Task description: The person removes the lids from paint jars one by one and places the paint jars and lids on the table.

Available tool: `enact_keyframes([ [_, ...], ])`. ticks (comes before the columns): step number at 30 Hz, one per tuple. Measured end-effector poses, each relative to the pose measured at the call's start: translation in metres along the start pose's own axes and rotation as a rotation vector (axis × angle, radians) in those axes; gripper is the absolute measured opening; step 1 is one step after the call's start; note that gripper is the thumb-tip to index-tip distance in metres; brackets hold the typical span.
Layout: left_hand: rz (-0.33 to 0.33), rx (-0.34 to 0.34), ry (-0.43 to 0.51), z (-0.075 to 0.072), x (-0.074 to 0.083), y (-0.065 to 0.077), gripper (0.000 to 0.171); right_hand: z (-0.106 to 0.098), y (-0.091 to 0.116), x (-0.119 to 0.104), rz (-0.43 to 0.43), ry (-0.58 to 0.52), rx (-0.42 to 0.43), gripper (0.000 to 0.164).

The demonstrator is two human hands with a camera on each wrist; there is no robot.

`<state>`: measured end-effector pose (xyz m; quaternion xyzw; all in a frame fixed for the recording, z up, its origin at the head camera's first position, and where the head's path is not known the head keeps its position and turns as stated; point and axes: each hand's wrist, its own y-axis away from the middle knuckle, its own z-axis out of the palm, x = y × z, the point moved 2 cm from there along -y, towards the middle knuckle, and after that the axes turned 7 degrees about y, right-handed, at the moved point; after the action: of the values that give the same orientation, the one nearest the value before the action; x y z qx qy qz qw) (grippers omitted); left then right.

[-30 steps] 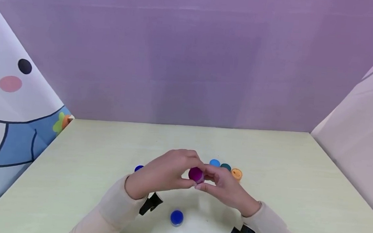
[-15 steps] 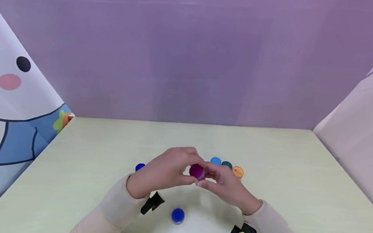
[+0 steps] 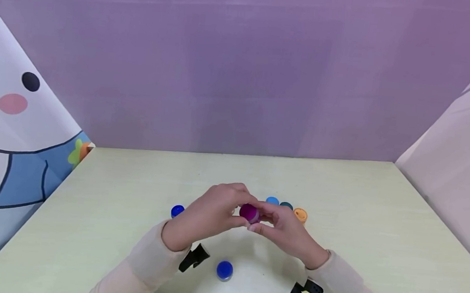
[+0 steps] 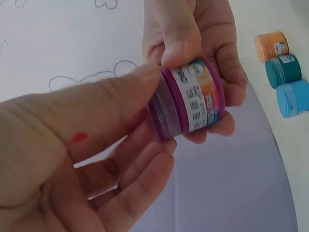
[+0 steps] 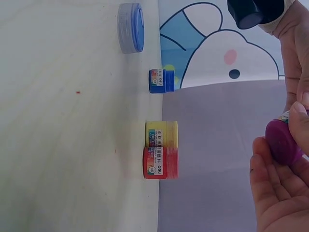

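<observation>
Above the table both hands hold a small purple paint jar (image 3: 249, 213) between them, tipped on its side. My left hand (image 3: 211, 213) pinches the lid end, thumb on one side and fingers on the other; in the left wrist view the thumb lies across the clear lid band (image 4: 166, 113). From the other end my right hand (image 3: 288, 233) grips the labelled body (image 4: 195, 96), with its thumb on top and fingers beneath. The jar's purple base (image 5: 281, 140) faces the right wrist camera. Lid and body sit together.
Light blue (image 3: 272, 200), teal (image 3: 286, 205) and orange (image 3: 300, 214) paint jars stand beyond my right hand. A blue-lidded tub (image 3: 224, 270) sits nearer me; another blue jar (image 3: 177, 211) is left. Yellow (image 5: 161, 134) and red (image 5: 160, 163) jars stand together in the right wrist view.
Both hands keep hold of the purple jar and have shifted very slightly away from me. The jar's tilt has changed a little. The jars on the table stay put.
</observation>
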<state>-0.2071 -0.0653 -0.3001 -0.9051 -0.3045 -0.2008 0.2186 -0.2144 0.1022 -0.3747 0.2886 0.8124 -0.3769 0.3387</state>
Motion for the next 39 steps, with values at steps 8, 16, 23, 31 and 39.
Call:
enact_keyframes([
  [8, -0.009, 0.071, -0.077, 0.004, -0.002, -0.002, 0.025, 0.0, -0.001, 0.0, 0.04, 0.039, 0.046, 0.044],
  [16, -0.048, 0.068, -0.075, 0.003, 0.001, -0.001, 0.027, 0.001, -0.001, -0.002, 0.065, 0.015, 0.038, 0.045],
  [23, 0.054, -0.03, -0.028, -0.006, -0.002, 0.003, 0.039, 0.0, -0.002, -0.017, 0.085, -0.003, 0.029, 0.042],
  [31, 0.28, -0.075, -0.049, -0.011, -0.004, 0.005, 0.042, 0.003, -0.002, -0.007, 0.134, 0.012, 0.015, 0.036],
  [39, 0.322, -0.084, -0.058, -0.008, -0.007, 0.005, 0.033, 0.004, -0.002, -0.007, 0.129, 0.007, -0.004, 0.037],
])
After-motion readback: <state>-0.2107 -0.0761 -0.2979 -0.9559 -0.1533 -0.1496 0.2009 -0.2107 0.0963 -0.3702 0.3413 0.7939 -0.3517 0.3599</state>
